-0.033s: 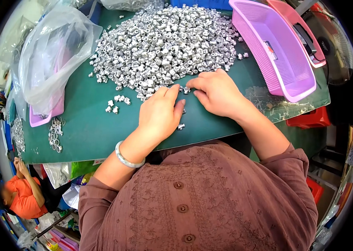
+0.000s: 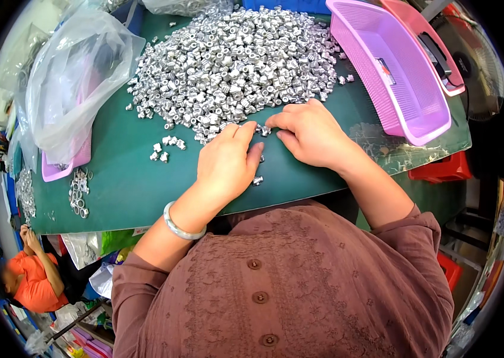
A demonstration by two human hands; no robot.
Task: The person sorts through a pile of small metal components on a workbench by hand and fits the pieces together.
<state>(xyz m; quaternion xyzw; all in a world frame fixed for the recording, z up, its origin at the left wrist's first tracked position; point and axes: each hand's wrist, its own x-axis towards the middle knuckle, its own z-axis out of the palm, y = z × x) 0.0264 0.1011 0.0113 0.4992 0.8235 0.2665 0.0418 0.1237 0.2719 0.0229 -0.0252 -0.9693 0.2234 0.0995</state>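
Between the left hand (image 2: 223,161) and the right hand (image 2: 317,136), a small silver piece (image 2: 265,130) shows at the right index fingertip; whether it is pinched, I cannot tell. Both palms are hidden, so any grip by the left is also unclear. Just beyond the hands, the silver pile (image 2: 234,65) has its near edge partly covered. Backs face up, left thumb apart from the forefinger, right forefinger reaching leftward above its thumb.
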